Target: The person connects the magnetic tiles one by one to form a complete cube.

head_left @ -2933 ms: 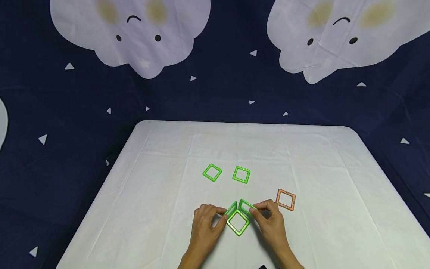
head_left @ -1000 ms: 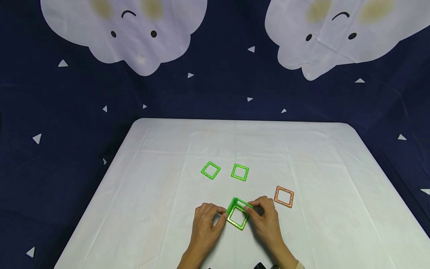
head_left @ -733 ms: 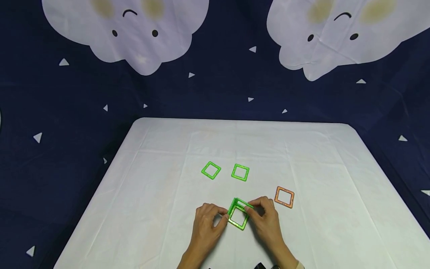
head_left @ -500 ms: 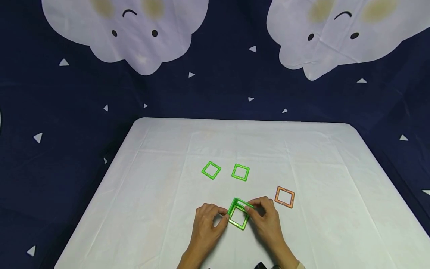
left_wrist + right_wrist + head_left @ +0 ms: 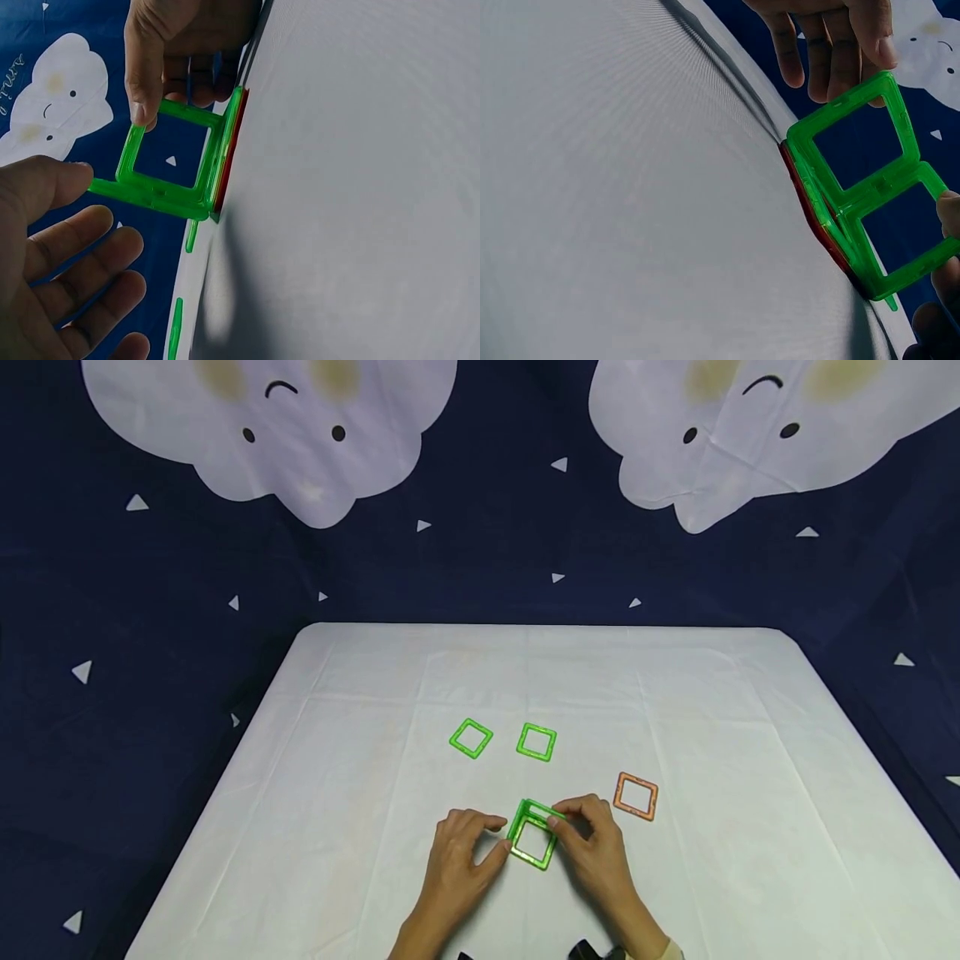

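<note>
Three green square magnetic tiles stand joined in a corner: a flat base tile (image 5: 528, 861), an upright left tile (image 5: 517, 822) and an upright right tile (image 5: 545, 808). A red strip (image 5: 810, 206) shows under the base in the right wrist view. My right hand (image 5: 600, 852) pinches the right upright tile between thumb and index finger. At the left upright tile, my left hand (image 5: 459, 864) has its thumb tip at the edge, its index finger lifted apart and its other fingers spread loosely (image 5: 86, 262).
Beyond the joined tiles, two loose green square tiles, a left one (image 5: 471, 754) and a right one (image 5: 537, 757), lie flat. An orange square tile (image 5: 634, 814) lies right of my right hand. All are on a white-covered table (image 5: 337, 760). Dark objects (image 5: 588, 951) show at the bottom edge.
The two upright tiles, apart at first, came together at their edges over the base. Since then my left index finger has lifted off its tile. My right hand keeps its pinch.
</note>
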`<state>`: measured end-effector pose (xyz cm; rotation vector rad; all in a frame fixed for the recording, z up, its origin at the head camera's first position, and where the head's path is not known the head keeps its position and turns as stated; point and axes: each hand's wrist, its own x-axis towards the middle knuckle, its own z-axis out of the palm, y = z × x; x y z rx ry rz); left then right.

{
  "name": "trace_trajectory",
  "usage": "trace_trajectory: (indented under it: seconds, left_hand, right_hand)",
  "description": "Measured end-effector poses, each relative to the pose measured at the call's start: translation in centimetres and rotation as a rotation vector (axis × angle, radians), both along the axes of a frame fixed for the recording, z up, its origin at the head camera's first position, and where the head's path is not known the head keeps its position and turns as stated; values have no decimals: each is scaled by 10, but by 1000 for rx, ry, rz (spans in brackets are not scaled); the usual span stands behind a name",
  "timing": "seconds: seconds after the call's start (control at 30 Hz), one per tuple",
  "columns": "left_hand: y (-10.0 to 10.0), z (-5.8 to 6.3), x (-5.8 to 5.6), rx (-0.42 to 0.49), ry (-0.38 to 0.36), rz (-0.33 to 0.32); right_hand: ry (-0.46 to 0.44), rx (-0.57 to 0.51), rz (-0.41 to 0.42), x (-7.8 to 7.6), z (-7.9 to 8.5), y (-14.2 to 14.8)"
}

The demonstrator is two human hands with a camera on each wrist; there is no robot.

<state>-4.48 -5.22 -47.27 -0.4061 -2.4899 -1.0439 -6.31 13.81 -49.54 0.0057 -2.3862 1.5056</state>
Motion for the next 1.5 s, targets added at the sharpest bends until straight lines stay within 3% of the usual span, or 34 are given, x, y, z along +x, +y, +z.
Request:
trace_trajectory:
  seconds: [0.27, 0.57, 0.9, 1.23, 1.5]
  left_hand:
    - [-6, 1, -3, 6, -29, -61]
    - [-10, 4, -6, -13, -95, -102]
    - [-12, 6, -12, -30, -106, -168]
    - [-15, 7, -15, -47, -207, -247]
    - [-16, 8, -20, -26, -204, -308]
  right_hand:
    - [105, 44, 60, -4, -1, 5]
    - [64, 65, 86, -6, -1, 9]
    - [41, 41, 133, -9, 5, 11]
    - [19, 85, 190, -16, 5, 16]
    - [51, 116, 230, -20, 6, 18]
